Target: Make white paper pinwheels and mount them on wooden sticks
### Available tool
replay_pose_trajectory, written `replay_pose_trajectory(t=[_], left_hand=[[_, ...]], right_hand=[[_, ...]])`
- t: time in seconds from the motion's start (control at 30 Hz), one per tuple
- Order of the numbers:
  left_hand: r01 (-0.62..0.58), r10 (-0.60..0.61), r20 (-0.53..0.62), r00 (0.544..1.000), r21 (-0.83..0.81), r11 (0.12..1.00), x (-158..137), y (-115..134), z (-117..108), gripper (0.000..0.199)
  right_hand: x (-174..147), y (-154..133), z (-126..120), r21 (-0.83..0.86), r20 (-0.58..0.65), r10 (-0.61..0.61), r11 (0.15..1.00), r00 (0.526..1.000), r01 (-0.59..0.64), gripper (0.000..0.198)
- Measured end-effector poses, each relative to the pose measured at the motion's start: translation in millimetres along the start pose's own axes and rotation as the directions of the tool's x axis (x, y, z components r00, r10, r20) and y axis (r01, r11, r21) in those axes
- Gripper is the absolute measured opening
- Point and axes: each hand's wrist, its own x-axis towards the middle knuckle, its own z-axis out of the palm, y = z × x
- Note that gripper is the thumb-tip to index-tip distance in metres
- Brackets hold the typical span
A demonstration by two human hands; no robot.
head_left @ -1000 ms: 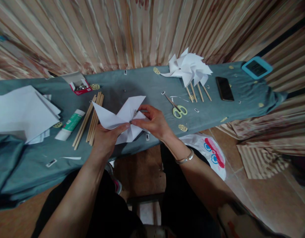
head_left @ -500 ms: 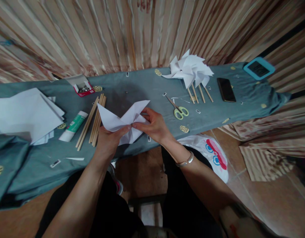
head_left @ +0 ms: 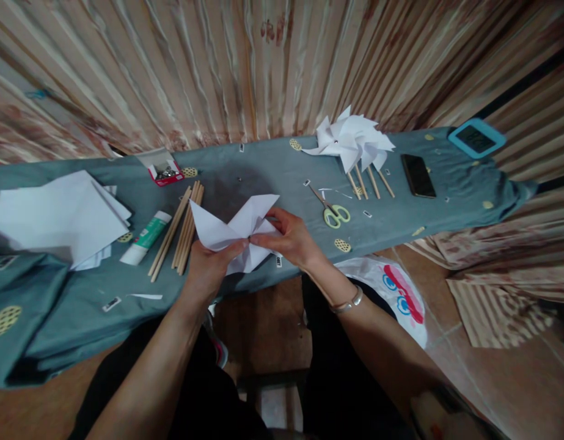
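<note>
A white paper pinwheel (head_left: 238, 232) is held between both hands over the front edge of the cloth-covered table. My left hand (head_left: 211, 260) grips its lower left side, the thumb pressed near the centre. From the right, my right hand (head_left: 291, 238) pinches it, thumb also at the centre and fingers behind a blade. A small dark spot shows at the middle between the thumbs; I cannot make out exactly what it is. Just left of the pinwheel lie several wooden sticks (head_left: 185, 232). A green and white glue stick (head_left: 146, 237) rests beside them.
A red box (head_left: 167, 174) of small metal pieces stands behind the sticks. White paper sheets (head_left: 66, 214) lie at left. Green-handled scissors (head_left: 335, 216), finished pinwheels on sticks (head_left: 355, 140), a phone (head_left: 418, 175) and a blue-framed digital clock (head_left: 478, 139) are at right.
The view has shifted slightly, so the table's things appear a little lower. Both hands keep hold of the paper pinwheel, with the thumbs still at its centre.
</note>
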Motion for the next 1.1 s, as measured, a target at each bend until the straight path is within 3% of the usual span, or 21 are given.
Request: replay_pose_trajectory(t=[0.23,0.5,0.7,0.97,1.1], left_hand=[[0.054,-0.054,-0.023,0.998,0.01,0.998,0,0,0,0.04],[0.044,-0.044,0.027,0.999,0.002,0.999,1,-3,-2,0.035],[0.017,-0.017,0.003,1.0,0.033,0.999,-1,-1,-3,0.039],[0.058,-0.058,0.006,0.998,0.058,0.997,-3,-2,-2,0.034],[0.084,-0.084,-0.004,0.996,0.045,0.995,-4,-4,-3,0.035]], right_hand=[[-1,2,3,-0.017,-0.009,-0.008,1.0,1.0,0.008,0.055],[-4,0,5,0.004,0.014,0.002,1.0,1.0,-0.002,0.053],[-5,-8,-2,-0.048,0.078,-0.004,0.999,0.997,0.007,0.056],[-6,-7,-3,-0.027,0.05,-0.013,1.0,0.999,0.015,0.06],[-6,-5,-1,-0.027,0.048,-0.023,0.999,0.999,0.025,0.053]])
